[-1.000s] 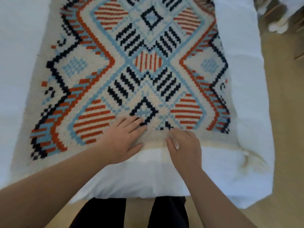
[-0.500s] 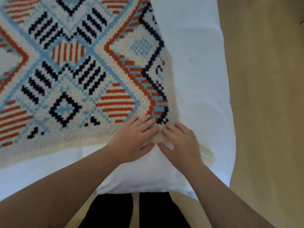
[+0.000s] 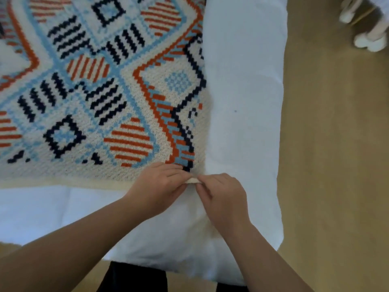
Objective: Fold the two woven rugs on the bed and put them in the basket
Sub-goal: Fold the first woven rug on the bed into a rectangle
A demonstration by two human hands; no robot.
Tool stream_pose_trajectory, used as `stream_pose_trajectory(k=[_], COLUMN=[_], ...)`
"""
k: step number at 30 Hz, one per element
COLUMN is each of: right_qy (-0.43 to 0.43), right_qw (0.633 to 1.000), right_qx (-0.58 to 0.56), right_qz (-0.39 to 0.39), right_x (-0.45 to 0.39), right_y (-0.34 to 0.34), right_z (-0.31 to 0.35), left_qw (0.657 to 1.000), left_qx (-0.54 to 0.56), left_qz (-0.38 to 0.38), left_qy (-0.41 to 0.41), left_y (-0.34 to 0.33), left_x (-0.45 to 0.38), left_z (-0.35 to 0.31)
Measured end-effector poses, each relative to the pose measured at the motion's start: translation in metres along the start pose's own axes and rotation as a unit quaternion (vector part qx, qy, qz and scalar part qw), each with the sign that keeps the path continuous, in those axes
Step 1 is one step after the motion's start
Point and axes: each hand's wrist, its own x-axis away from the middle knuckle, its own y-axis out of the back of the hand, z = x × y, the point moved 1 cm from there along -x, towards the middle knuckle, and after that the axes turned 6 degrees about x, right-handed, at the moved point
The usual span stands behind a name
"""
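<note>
A cream woven rug (image 3: 101, 98) with orange, navy and light-blue geometric patterns lies flat on the white bed (image 3: 242, 102), filling the upper left of the head view. At its near right corner my left hand (image 3: 160, 184) and my right hand (image 3: 221, 194) meet, both pinching the cream corner edge and lifting it slightly off the bed. Only one rug shows as a patterned surface. No basket is in view.
The bed's right edge and near corner border a light wooden floor (image 3: 336, 165). Whitish objects (image 3: 366, 24) sit on the floor at the top right. My dark-clothed legs (image 3: 134, 279) stand against the bed's near edge.
My hands slid right along the rug's near edge to its right corner. Flat on the rug before, their fingers now pinch the corner edge.
</note>
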Motion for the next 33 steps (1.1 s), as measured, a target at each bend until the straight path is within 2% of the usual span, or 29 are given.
stream_pose_trajectory(k=[4, 9, 14, 16, 18, 21, 26, 33], right_qy=[0.037, 0.103, 0.117, 0.118, 0.104, 0.094, 0.117, 0.156], right_qw=[0.996, 0.978, 0.95, 0.941, 0.926, 0.909, 0.886, 0.844], right_qx=[-0.079, -0.164, -0.242, -0.26, -0.276, -0.273, -0.286, -0.329], right_qz=[0.037, 0.079, 0.16, 0.181, 0.235, 0.299, 0.347, 0.394], right_x=[-0.012, -0.034, -0.071, -0.09, -0.108, -0.135, -0.191, -0.3], right_y=[-0.001, 0.024, 0.059, 0.068, 0.078, 0.09, 0.103, 0.082], right_z=[-0.027, -0.049, -0.044, -0.037, -0.031, -0.028, -0.046, -0.099], left_qw=[0.992, 0.96, 0.951, 0.935, 0.918, 0.899, 0.877, 0.838], left_qx=[-0.024, -0.051, -0.059, -0.074, -0.071, -0.047, -0.058, -0.119], left_qz=[-0.02, -0.102, -0.184, -0.24, -0.281, -0.32, -0.355, -0.335], left_qy=[0.125, 0.255, 0.241, 0.251, 0.271, 0.295, 0.317, 0.414], left_y=[0.001, 0.001, 0.014, 0.02, 0.024, 0.031, 0.046, 0.064], left_x=[-0.011, -0.022, -0.049, -0.053, -0.057, -0.069, -0.116, -0.222], left_z=[-0.028, -0.07, -0.099, -0.097, -0.093, -0.09, -0.085, -0.061])
